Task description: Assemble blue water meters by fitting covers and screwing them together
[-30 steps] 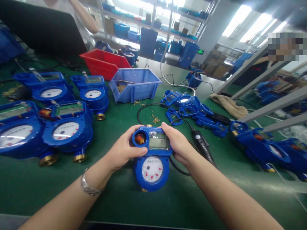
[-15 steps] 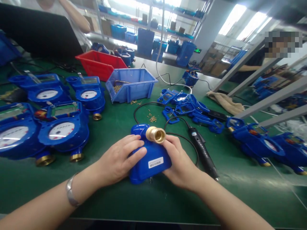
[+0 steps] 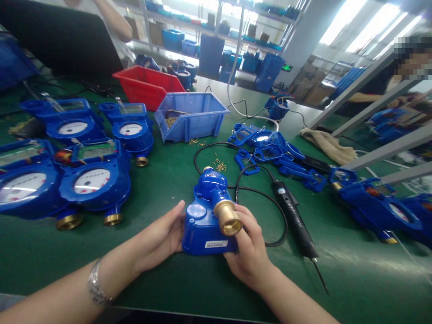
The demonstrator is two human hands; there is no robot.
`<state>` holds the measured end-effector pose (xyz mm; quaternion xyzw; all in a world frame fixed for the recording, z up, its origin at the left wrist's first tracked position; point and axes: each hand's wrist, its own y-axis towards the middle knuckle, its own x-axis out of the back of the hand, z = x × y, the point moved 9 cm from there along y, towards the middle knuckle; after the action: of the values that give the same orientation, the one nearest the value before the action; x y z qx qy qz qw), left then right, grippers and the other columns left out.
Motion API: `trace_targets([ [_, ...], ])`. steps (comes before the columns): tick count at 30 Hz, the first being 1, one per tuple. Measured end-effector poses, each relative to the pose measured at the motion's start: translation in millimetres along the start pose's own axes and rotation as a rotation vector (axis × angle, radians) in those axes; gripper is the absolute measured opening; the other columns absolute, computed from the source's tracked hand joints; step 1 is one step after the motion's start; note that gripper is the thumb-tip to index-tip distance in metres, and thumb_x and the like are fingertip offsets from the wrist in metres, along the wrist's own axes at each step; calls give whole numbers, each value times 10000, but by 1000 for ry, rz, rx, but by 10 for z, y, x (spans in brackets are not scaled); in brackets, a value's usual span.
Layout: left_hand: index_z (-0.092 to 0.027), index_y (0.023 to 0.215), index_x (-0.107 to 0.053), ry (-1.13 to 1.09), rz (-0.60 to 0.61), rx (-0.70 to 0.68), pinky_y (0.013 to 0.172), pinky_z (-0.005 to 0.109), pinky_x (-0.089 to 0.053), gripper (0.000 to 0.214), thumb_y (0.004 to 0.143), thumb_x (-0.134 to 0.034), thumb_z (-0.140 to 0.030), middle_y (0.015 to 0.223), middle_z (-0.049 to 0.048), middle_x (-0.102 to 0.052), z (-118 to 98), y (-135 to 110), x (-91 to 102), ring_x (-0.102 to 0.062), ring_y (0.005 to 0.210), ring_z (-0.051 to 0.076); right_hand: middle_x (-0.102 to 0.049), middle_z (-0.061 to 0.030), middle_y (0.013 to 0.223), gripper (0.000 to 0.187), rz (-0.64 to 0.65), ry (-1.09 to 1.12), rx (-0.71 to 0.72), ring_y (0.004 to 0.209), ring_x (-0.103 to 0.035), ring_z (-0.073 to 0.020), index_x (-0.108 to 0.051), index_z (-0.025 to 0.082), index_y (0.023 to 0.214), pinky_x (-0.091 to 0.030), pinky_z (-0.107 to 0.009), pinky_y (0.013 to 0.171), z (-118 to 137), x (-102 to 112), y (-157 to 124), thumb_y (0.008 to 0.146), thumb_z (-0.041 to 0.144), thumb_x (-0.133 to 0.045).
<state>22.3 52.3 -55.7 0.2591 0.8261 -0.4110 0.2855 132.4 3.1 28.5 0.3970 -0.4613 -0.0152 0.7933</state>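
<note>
A blue water meter (image 3: 205, 229) stands between my hands above the green bench, its back and barcode label facing me. Its brass threaded end (image 3: 231, 219) points toward me on the right. My right hand (image 3: 251, 247) is closed round the right side, with fingers beside and under the brass end. My left hand (image 3: 162, 243) holds the left side; its thumb points up and the other fingertips are hidden behind the body. To the right, a black electric screwdriver (image 3: 295, 220) lies on the bench with its cable looped behind the meter. The meter's dial face is hidden.
Several blue meters (image 3: 91, 182) with dials up stand at left. Behind are a red bin (image 3: 145, 85) and a blue bin (image 3: 192, 114) holding screws. Loose brass screws (image 3: 220, 166) lie near blue cover frames (image 3: 270, 150). More meters (image 3: 378, 204) sit at right by grey rails.
The meter has tipped, so its rounded top now shows and its label sits lower. My left fingers have moved off its back to its left side. The view has shifted slightly.
</note>
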Motion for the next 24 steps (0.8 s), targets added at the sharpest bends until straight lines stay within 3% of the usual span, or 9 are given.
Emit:
trace_targets([
  [3,-110,990,-626,-74,-58,6,804,321,-499,293,820,-547,-335,861,84,-717,-44,49,21,-664,787,199,-408,-161,1160,588,-3,-68,42,1220,-369,-339,-320,141,1318,-445,-560,929,108,1,7,776,100,-545],
  [7,-79,900,-652,76,-42,15,739,291,-507,284,682,-665,-259,814,99,-723,-114,98,57,-663,754,212,-556,-162,1037,453,184,4,75,1070,-531,-294,-467,107,1131,-502,-473,880,181,98,102,843,454,-514],
  [10,-85,995,-618,199,28,-12,796,347,-495,422,633,-703,-286,909,124,-714,-167,121,30,-656,833,253,-632,-114,934,233,143,27,-4,904,-614,-182,-490,132,1099,-534,-301,786,69,339,228,887,227,-470],
  [12,-98,1050,-596,231,70,-18,825,370,-483,457,659,-690,-316,974,130,-701,-174,135,9,-649,863,258,-635,-117,1033,314,163,-50,-7,930,-614,-160,-480,158,1148,-522,-266,762,15,370,339,851,65,-442],
  [15,-122,1098,-577,257,129,-66,839,358,-475,478,694,-675,-358,1038,117,-683,-206,155,-14,-635,917,253,-589,-120,1191,341,393,-153,144,908,-629,-176,-487,193,1188,-520,-294,702,89,114,508,883,92,-375],
  [17,-128,1108,-570,282,127,-101,844,350,-469,491,699,-674,-378,1057,107,-676,-230,164,11,-623,944,253,-639,-106,1107,272,501,-204,229,767,-643,-167,-556,181,1095,-507,-283,623,153,-40,616,908,149,-361],
  [21,-120,1108,-548,288,99,-116,833,359,-461,514,700,-669,-408,1030,104,-677,-223,159,64,-621,924,258,-686,-93,898,268,556,-238,296,616,-611,-159,-618,154,833,-477,-280,555,237,-137,802,913,189,-364],
  [24,-124,1122,-512,293,55,-149,855,379,-446,554,697,-670,-443,1047,107,-666,-231,137,92,-607,963,275,-678,-111,902,346,520,-246,252,588,-599,-159,-614,143,840,-459,-282,508,213,-90,906,934,182,-284],
])
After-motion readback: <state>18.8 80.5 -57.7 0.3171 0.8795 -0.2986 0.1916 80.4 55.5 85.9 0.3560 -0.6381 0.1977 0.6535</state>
